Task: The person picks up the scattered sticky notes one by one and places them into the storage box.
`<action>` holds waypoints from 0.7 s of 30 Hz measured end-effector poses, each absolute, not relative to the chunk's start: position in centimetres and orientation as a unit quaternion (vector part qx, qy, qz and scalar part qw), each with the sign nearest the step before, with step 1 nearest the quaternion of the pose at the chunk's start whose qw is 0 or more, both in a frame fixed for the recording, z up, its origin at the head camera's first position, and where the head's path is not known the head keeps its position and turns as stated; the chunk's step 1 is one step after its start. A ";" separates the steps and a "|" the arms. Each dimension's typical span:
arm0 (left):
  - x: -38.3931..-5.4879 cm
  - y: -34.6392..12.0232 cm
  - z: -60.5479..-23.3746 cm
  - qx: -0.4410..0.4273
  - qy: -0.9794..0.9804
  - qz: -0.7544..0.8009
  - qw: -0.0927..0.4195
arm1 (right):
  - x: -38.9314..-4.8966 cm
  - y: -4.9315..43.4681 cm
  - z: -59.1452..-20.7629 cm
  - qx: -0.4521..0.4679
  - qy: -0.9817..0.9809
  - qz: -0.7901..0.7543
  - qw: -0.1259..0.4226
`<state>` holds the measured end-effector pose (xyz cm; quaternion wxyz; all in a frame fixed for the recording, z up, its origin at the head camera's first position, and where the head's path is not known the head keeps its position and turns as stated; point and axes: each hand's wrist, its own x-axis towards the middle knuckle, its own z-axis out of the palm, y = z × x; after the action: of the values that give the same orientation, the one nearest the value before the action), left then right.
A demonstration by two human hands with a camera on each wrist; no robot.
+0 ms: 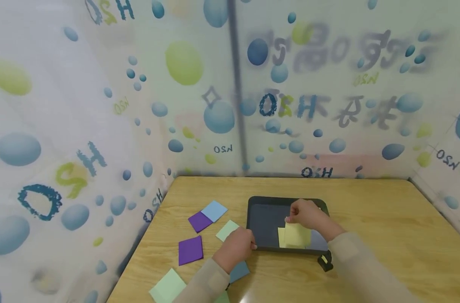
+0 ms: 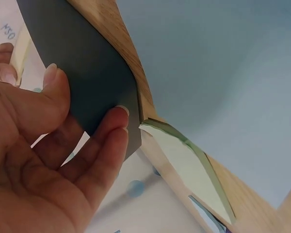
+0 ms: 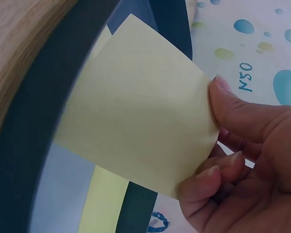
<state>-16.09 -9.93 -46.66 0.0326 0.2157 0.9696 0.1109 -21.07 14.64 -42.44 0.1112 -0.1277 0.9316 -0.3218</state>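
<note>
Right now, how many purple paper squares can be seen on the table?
2: the nearer purple square lies by itself, left of the left hand; the farther purple square meets the edge of a light blue square. Others may be hidden.

Head view forward-down over table (image 1: 381, 219), wrist views close, sharing tray (image 1: 265, 219), left seemingly just its corner

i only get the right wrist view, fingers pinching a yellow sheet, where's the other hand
Observer: The left hand grips the tray at its near left corner.
Operator: any sheets outside the tray
Observer: Yes, a purple sheet lies on the table, to the left of the tray.
Operator: and farther back on that side
Observer: A light blue sheet lies there, touching a second purple sheet.
</note>
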 end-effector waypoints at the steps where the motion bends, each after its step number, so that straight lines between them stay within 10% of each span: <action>1: -16.1 -9.9 -46.7 0.215 0.969 0.112 0.038 | -21.0 14.6 -42.6 -0.126 0.932 -0.322 0.113; 21: -16.0 -9.9 -46.7 0.212 0.969 0.114 0.047 | -22.0 13.1 -43.5 -0.143 0.927 -0.313 0.148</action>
<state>-16.02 -9.90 -46.71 0.0473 0.2122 0.9694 0.1144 -22.03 13.12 -43.52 0.1485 -0.1426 0.9273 -0.3127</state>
